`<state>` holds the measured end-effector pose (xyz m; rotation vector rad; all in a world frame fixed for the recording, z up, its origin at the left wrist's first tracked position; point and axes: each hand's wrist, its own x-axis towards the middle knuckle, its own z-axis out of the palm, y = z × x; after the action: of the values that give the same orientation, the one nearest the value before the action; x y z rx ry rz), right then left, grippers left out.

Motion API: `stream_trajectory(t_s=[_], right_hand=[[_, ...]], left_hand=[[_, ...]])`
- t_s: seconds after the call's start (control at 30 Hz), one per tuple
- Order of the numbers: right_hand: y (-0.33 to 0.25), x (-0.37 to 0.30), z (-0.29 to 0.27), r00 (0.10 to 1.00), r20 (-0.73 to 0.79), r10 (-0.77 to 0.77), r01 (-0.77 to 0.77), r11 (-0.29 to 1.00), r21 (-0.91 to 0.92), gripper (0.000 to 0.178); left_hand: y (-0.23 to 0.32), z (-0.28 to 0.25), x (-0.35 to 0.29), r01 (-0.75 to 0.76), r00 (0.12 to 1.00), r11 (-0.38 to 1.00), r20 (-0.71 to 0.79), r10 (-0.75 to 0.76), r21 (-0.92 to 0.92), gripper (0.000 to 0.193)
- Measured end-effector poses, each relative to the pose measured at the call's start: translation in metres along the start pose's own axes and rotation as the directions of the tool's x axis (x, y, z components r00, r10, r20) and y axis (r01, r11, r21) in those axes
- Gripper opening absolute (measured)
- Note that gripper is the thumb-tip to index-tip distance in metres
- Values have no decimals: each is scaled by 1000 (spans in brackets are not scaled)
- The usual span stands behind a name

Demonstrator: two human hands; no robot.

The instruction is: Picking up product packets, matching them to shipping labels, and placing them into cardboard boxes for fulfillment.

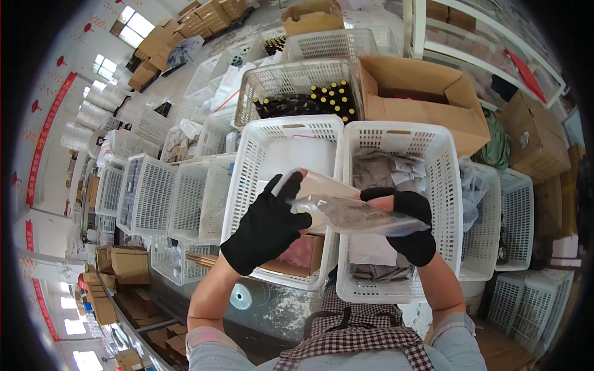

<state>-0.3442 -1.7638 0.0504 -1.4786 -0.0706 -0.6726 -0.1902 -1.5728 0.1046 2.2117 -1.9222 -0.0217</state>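
Both my hands wear black gloves with bare fingertips. Between them, above two white crates, stretches a clear plastic bag with something greyish inside. My right hand is closed on the bag's right part, thumb on top. Behind the bag lies a pale flat sheet; whether it is partly inside the bag I cannot tell. My left hand has its fingers and thumb closed around the left end of sheet and bag. Under the right hand, the right crate holds grey packets and a pale sheet.
The left crate contains white sheets and a cardboard box with pink contents. Beyond stand a crate of dark, yellow-capped bottles and an open carton. More white crates line the left; others flank the right.
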Motion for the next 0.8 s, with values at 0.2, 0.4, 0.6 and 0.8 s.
stream_trajectory(t_s=[0.2, 0.4, 0.6, 0.8], right_hand=[[3, 0, 8, 961, 250, 122, -17, 923, -385, 23], [-36, 18, 30, 958, 258, 128, 33, 841, -540, 45], [-48, 29, 59, 944, 319, -83, 265, 765, -587, 29], [-65, 26, 118, 934, 295, -200, 354, 438, -826, 16]], left_hand=[[18, -16, -28, -108, 979, 967, -196, 62, -230, 34], [26, -35, -62, -1, 940, 990, -339, -47, -141, 28], [32, -32, -83, 287, 552, 941, -771, -317, -181, 29], [31, -20, -99, -16, 280, 396, -384, -880, -918, 17]])
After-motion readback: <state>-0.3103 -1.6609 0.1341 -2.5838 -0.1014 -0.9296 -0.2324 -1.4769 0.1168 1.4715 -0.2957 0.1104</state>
